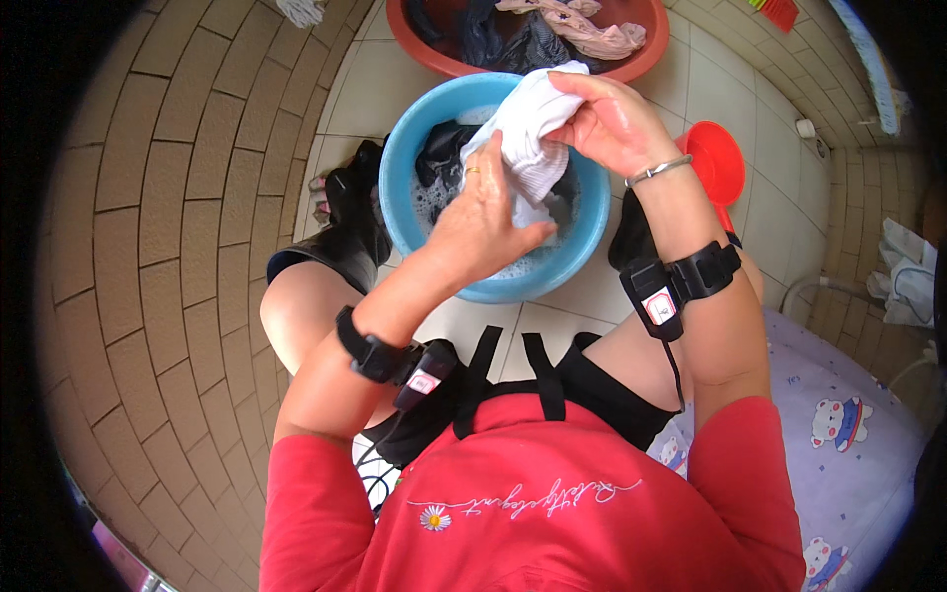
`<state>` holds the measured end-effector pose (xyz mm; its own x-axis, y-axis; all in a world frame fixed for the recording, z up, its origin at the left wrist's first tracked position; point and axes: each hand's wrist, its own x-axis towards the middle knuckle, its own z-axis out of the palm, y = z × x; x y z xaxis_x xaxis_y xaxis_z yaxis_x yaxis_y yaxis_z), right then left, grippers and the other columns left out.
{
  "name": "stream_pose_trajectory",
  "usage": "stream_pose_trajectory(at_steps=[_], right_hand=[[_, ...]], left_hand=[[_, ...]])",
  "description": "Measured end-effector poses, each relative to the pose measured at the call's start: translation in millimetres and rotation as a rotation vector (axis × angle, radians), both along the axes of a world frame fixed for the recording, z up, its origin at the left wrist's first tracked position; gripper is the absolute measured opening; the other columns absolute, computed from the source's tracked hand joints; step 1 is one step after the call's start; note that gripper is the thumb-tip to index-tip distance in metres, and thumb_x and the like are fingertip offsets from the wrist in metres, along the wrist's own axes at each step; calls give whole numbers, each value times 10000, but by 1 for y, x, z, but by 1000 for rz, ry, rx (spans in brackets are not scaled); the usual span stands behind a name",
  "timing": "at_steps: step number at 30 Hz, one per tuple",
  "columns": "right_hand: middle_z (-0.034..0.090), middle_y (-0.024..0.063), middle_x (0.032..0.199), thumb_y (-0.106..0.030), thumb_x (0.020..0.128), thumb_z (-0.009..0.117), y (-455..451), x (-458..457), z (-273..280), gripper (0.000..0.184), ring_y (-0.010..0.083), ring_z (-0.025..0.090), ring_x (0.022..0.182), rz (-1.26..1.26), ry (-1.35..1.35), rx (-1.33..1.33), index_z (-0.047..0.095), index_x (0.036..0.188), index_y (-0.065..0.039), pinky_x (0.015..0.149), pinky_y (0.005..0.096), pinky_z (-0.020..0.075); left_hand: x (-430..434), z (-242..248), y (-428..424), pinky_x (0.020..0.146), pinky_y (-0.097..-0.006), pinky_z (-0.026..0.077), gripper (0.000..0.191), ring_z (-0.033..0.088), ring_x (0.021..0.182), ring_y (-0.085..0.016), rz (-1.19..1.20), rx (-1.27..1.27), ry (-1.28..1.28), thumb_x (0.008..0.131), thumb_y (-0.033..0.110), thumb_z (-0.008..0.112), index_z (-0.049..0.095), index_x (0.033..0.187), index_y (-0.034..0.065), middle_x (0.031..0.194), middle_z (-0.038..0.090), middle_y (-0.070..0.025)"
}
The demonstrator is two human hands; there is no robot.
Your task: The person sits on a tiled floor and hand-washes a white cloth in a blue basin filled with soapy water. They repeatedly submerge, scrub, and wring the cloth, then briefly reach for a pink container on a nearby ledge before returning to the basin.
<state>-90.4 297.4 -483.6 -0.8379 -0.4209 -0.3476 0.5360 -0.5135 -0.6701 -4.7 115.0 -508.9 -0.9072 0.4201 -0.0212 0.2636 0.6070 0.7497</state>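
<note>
A wet white garment (536, 118) with a ribbed band is held up over a blue plastic basin (394, 214). My right hand (610, 118), with a metal bangle at the wrist, pinches its upper right side between thumb and fingers. Against the garment's left side lie the fingers of my left hand (477, 214), which wears a ring. The left thumb sticks out, apart from the cloth, so whether that hand grips it is unclear. Below, dark fabric (444, 152) soaks in sudsy water, partly hidden by my hands and the garment.
Beyond the basin, a reddish-brown tub (436, 63) holds dark clothes and a pink patterned garment (592, 33). A red dipper (714, 163) is at the right. Black boots (348, 222) flank the basin on the tiled floor (355, 81). A lilac bear-print cover (814, 370) lies nearby.
</note>
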Motion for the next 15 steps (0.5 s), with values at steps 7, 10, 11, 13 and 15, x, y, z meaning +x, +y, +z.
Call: stream_pose_trajectory(at_steps=[7, 10, 11, 13, 15], right_hand=[[610, 153, 990, -165, 902, 563, -16, -2, -9, 227, 262, 594, 973, -151, -58, -166, 571, 1002, 39, 872, 395, 504], [565, 152, 1108, -208, 939, 523, -5, -6, 1, 311, 238, 554, 1054, -108, 5, -30, 520, 1122, 43, 936, 382, 464], [568, 133, 1131, -267, 933, 539, -2, -5, 4, 362, 211, 551, 1049, -46, 152, 151, 528, 1152, 21, 919, 351, 448], [570, 118, 1141, -303, 916, 565, 3, -1, 10, 389, 196, 545, 1054, 32, 269, 474, 538, 1167, -6, 922, 335, 432], [573, 92, 1137, -345, 864, 638, 2, 8, 14, 479, 170, 533, 1058, 87, 432, 613, 514, 1223, -54, 934, 314, 400]], left_hand=[[-30, -30, 12, 853, -394, 470, 691, 575, 977, -364, 189, 367, -18, 777, -38, 463, 160, 1398, -24, 1193, 473, -293], [-33, -20, 3, 579, -312, 517, 536, 632, 647, -208, 202, 674, -340, 865, 10, 417, 250, 1373, 48, 995, 604, -193], [-32, -15, 0, 546, -282, 501, 439, 602, 614, -159, 225, 623, -382, 907, 59, 411, 301, 1331, 34, 912, 614, -136], [-35, -4, -5, 593, -256, 483, 322, 566, 663, -116, 207, 613, -340, 932, 128, 445, 422, 1237, 28, 865, 596, -84], [-39, 5, -7, 653, -236, 464, 264, 541, 741, -78, 247, 704, -275, 950, 205, 480, 496, 1144, 27, 869, 597, -47]])
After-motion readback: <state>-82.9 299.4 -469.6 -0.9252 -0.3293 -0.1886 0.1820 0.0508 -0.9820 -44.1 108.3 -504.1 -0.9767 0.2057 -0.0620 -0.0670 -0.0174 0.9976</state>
